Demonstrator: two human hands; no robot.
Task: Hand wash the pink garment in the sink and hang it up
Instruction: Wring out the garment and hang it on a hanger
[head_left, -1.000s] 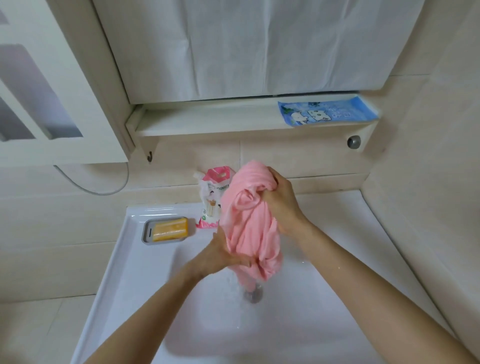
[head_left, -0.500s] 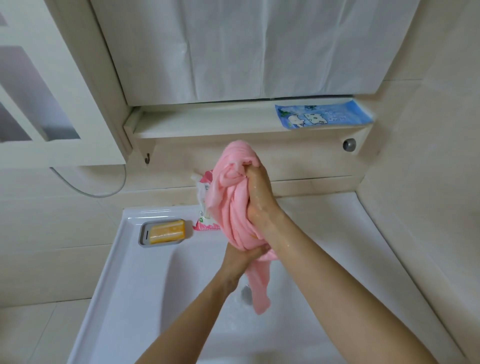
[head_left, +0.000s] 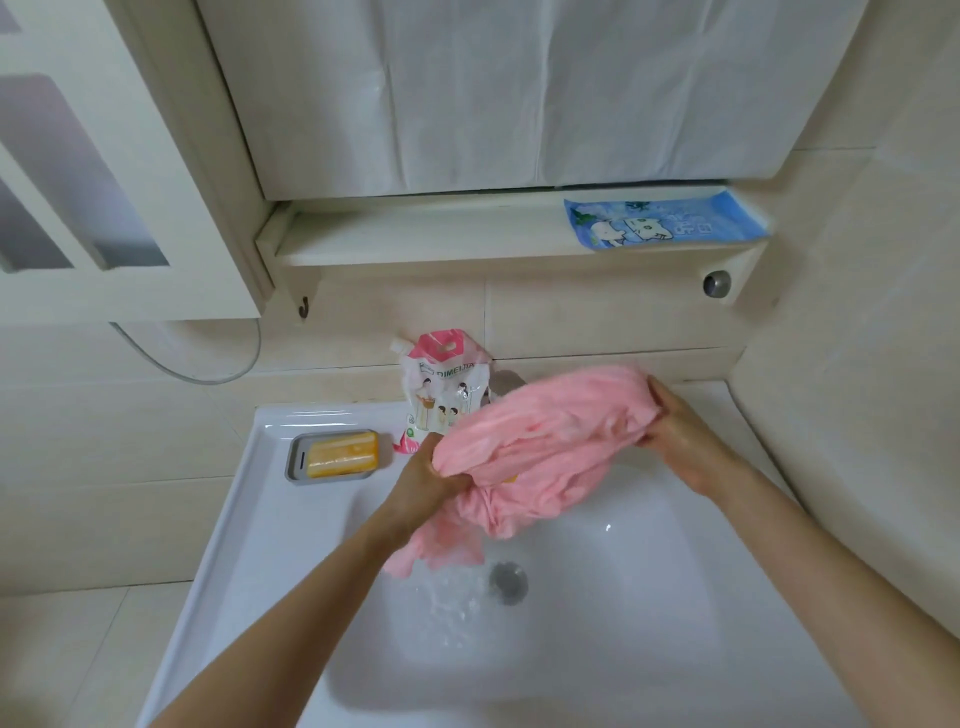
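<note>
White sink (head_left: 311, 525) lay open at lower centre, wall (head_left: 857, 374) close at right. Above it the pink garment (head_left: 550, 441) stretched sideways, left hand (head_left: 428, 486) and right hand (head_left: 683, 441) curled tight round its ends; earlier it hung bunched upright.

Soap dish (head_left: 336, 457) and pouch (head_left: 441, 384) blocking the back of the sink (head_left: 675, 597), pink garment (head_left: 545, 441) stretching across, front lying open.

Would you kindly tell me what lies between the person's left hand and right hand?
The bunched pink fabric garment spans it, gripped by the left hand and right hand above the white sink, in the head view.
</note>
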